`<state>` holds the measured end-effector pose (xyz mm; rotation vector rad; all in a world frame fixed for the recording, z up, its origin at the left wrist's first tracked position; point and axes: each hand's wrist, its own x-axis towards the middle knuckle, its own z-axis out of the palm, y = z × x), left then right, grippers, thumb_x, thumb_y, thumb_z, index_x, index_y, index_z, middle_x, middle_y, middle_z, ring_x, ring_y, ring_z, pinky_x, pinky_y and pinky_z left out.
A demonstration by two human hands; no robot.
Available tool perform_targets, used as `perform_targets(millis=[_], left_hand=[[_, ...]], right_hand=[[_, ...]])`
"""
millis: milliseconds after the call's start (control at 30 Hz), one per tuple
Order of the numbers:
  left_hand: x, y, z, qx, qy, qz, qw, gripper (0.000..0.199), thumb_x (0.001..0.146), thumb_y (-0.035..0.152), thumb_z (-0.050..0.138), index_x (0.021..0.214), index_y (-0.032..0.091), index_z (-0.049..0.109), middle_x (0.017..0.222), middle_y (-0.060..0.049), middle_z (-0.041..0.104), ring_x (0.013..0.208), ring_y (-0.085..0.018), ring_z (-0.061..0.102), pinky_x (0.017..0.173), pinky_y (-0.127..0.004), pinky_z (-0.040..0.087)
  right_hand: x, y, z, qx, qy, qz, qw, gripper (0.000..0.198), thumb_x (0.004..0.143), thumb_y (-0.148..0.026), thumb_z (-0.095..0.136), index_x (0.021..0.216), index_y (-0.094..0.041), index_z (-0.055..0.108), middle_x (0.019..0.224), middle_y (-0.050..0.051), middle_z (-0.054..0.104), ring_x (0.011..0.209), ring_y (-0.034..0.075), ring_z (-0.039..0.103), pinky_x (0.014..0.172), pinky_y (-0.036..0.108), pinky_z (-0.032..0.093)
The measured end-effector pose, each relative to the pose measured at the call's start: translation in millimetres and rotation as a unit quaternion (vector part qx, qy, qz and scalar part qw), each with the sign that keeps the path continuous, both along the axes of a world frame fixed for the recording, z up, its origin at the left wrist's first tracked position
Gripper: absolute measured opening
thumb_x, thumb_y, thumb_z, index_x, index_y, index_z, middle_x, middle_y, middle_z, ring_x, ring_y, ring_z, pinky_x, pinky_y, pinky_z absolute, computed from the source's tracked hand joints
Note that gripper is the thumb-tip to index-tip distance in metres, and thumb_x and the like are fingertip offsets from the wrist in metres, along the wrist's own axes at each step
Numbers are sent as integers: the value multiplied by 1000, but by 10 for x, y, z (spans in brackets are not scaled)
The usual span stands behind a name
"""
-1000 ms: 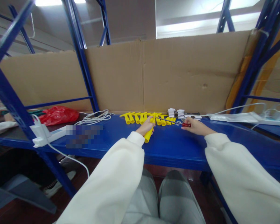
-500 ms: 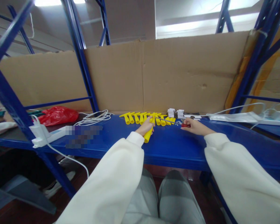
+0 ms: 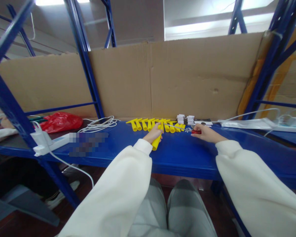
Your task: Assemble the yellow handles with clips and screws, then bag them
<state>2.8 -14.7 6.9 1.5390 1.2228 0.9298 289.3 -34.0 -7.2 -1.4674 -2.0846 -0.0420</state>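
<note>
My left hand (image 3: pixel 154 133) is closed around a yellow plastic handle (image 3: pixel 156 144), whose wide round end points down toward me. In my right hand (image 3: pixel 204 132) is a screwdriver (image 3: pixel 196 132) with a red grip, its metal shaft pointing left. The shaft reaches across to the upper part of the yellow handle; whether the tip sits on a screw is too small to tell. Behind my left hand lies a row of several similar yellow handles (image 3: pixel 144 126). Small pale bits, perhaps screws (image 3: pixel 187 129), lie near the shaft.
Stacked black-and-white pieces (image 3: pixel 185 118) lie against the cardboard wall (image 3: pixel 182 75) behind the blue shelf (image 3: pixel 185 154). Left are a white cable coil (image 3: pixel 103 123), a power strip (image 3: pixel 56 142) and a red plastic bag (image 3: pixel 61 122). Another person's sleeve (image 3: pixel 2 135) shows far left.
My hands, the yellow handle and the screwdriver stay almost in place. At the far left, the other person's hand has shifted slightly.
</note>
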Motion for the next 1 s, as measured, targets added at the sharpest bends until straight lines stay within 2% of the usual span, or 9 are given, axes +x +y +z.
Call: perform_targets(millis=[100,233,467,633,800,1000], left_hand=[[0,-15,1,4,5,-3,1000,71,88,11,45,153,30,23,90,-2,59,47,-7,48,42,-17,39],[0,-36,2,14,15,-8,1000,69,89,10,43,153,30,24,87,0,57,47,-6,47,41,-17,37],[-7,4,-28,22,21,-9,1000,70,88,14,47,153,29,24,77,2,53,46,-7,48,41,-17,39],[-4,31,-48,29,13,-10,999,70,88,14,47,153,29,24,83,0,57,46,-8,48,40,-18,39],[-2,5,-28,20,27,-9,999,70,89,16,49,153,28,24,82,0,58,45,-8,47,42,-19,40],[9,-44,4,16,18,-5,1000,68,90,16,49,153,28,25,79,1,56,46,-8,48,42,-18,40]], right_hand=[[15,-29,27,28,-57,-23,998,22,82,-44,61,77,-23,57,74,5,70,66,20,62,59,28,44],[-26,-99,80,38,-103,-46,993,19,88,-40,54,85,-24,64,82,7,74,74,22,66,63,28,44],[-94,-145,114,16,-94,-62,994,16,87,-38,58,90,-23,62,87,9,75,75,23,68,65,29,45],[-94,-154,124,21,-93,-86,992,13,83,-36,62,86,-24,58,78,6,72,67,21,65,59,28,41],[-94,-142,117,10,-130,-72,989,15,87,-37,56,82,-24,61,78,6,72,69,21,65,59,28,41],[-57,-103,78,-6,-115,-61,991,18,87,-39,55,86,-24,64,83,6,75,76,22,68,61,28,44]])
